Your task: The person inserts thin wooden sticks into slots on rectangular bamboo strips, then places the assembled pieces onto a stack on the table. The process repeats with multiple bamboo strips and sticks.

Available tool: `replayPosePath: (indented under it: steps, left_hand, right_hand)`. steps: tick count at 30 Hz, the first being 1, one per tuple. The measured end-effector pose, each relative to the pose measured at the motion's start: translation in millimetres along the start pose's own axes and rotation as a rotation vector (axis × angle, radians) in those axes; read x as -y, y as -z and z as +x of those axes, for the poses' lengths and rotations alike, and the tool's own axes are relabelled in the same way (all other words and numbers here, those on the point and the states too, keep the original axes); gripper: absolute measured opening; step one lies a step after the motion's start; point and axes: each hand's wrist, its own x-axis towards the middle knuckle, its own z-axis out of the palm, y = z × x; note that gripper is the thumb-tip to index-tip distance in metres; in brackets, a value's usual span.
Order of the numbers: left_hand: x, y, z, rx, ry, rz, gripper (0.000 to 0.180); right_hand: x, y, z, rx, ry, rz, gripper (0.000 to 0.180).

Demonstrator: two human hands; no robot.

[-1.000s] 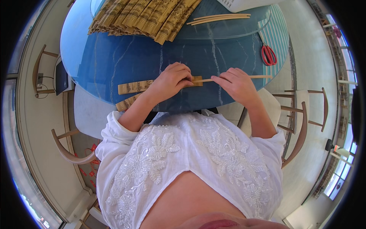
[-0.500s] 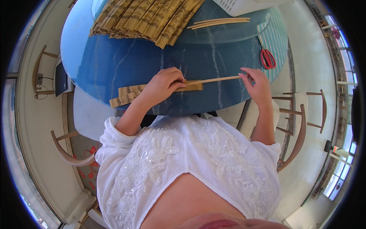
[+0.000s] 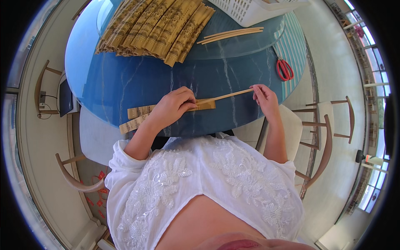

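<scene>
My left hand (image 3: 175, 106) is closed at the near middle of the table, its thumb and fingers pinching a gold-brown paper sleeve (image 3: 208, 105) at the left end of a pale wooden chopstick (image 3: 230, 96). Whether that end is inside the sleeve is hidden by the fingers. To the right, my right hand (image 3: 266, 101) pinches the chopstick's other end, which slants up to the right. Printed sleeve strips (image 3: 132, 124) stick out left of my left wrist, partly under the forearm.
A fanned pile of gold printed sleeves (image 3: 154, 31) lies at the far left on a raised glass disc. Several loose chopsticks (image 3: 231, 35) and a white basket (image 3: 246, 11) are right of it. Red-handled scissors (image 3: 284, 69) rest by the right edge. Chairs (image 3: 323, 154) stand around.
The view has shifted, showing more of the basket. My right hand's fingers have drawn together around the chopstick's end, and the chopstick slants more steeply. My left hand keeps its pinch.
</scene>
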Motion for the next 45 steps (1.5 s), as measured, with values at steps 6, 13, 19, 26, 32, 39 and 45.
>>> replayPosePath:
  steps: [6,13,19,26,32,39,45]
  left_hand:
    - [-3,-2,4,0.005,-0.021,-0.040,0.009]
    - [-9,-5,9,0.020,-0.045,-0.033,0.010]
    - [0,-4,3,-0.050,-0.003,0.025,0.011]
    - [7,-8,6,-0.072,-0.038,0.000,0.011]
    - [2,-4,3,-0.119,-0.035,-0.012,0.011]
    - [-7,0,0,-0.076,-0.057,-0.053,0.011]
    - [-12,-2,0,-0.065,-0.074,-0.062,0.010]
  right_hand:
    - [5,-27,-11,0.161,0.117,0.194,0.029]
    - [34,-78,-30,0.329,0.225,-0.024,0.026]
    - [54,-64,3,0.129,0.576,-0.276,0.024]
    - [81,-15,77,-0.136,0.838,-0.537,0.018]
    - [86,-54,22,0.454,0.500,-0.257,0.024]
    - [51,-71,5,0.619,0.154,0.097,0.021]
    - [36,-84,3,0.681,0.069,0.368,0.014]
